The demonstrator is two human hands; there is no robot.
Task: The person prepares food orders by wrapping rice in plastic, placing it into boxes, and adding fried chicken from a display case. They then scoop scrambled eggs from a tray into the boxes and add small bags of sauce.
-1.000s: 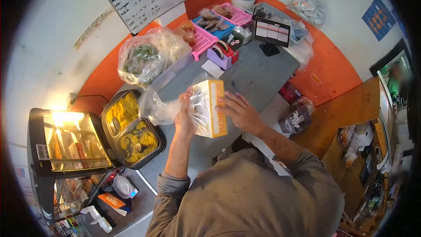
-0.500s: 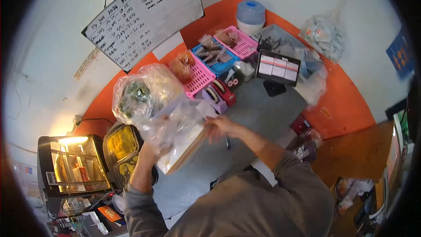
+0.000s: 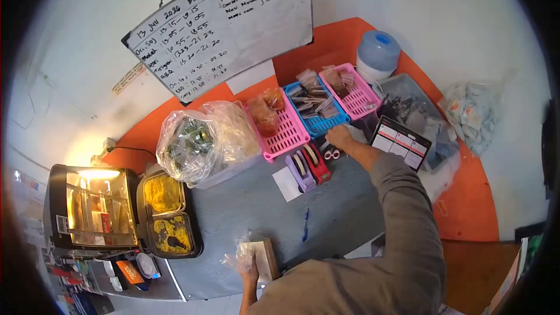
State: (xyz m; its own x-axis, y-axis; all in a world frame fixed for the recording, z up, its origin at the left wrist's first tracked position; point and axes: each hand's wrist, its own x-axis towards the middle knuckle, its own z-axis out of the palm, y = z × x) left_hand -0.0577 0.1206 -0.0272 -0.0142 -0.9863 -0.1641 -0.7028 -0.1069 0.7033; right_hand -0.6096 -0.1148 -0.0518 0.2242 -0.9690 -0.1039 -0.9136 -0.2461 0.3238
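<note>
My left hand (image 3: 249, 269) is low in the view, closed round a crumpled clear plastic bag (image 3: 239, 254), beside a box with a pale top and brown side (image 3: 265, 258) at the table's near edge. My right hand (image 3: 339, 136) reaches to the near edge of the blue basket (image 3: 319, 123), which holds small dark packets (image 3: 315, 105). Its fingers are too small and partly hidden to show whether they hold anything. Just below that hand lie scissors with pink handles (image 3: 332, 154), beside a red tape dispenser (image 3: 317, 166) and a purple one (image 3: 301, 173).
Two pink baskets (image 3: 286, 147) (image 3: 364, 100) flank the blue one. A tablet (image 3: 401, 143) stands right of my right hand. Bags of greens (image 3: 189, 140), yellow food trays (image 3: 163, 192) and a lit warmer (image 3: 96, 210) are left. A blue pen (image 3: 305, 224) lies on the grey table (image 3: 227, 210).
The box and plastic bag have moved down to the near edge with my left hand. My right hand has left them and moved up to the blue basket. The view has shifted.
</note>
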